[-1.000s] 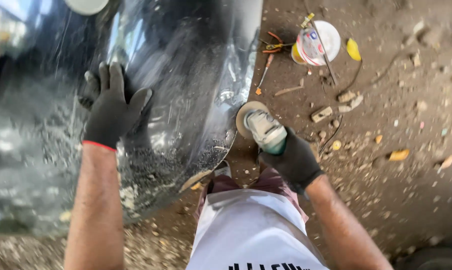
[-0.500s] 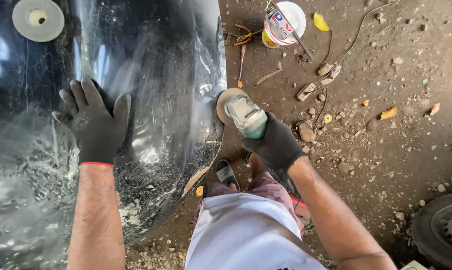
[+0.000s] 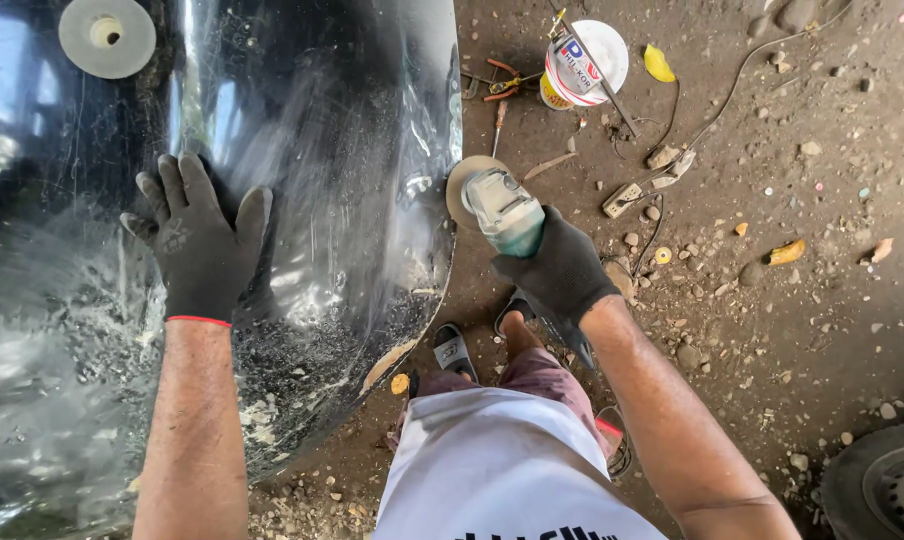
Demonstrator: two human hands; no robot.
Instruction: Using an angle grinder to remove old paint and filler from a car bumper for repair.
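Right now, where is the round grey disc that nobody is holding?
In the head view, the loose grey disc lies at the top left on the shiny black car panel, above the gloved left hand pressed flat there.

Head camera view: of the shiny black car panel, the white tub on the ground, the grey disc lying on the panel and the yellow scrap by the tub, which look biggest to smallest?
1. Black car panel.
2. White tub and grey disc: about alike, and the tub lies farther off, so unranked.
3. Yellow scrap.
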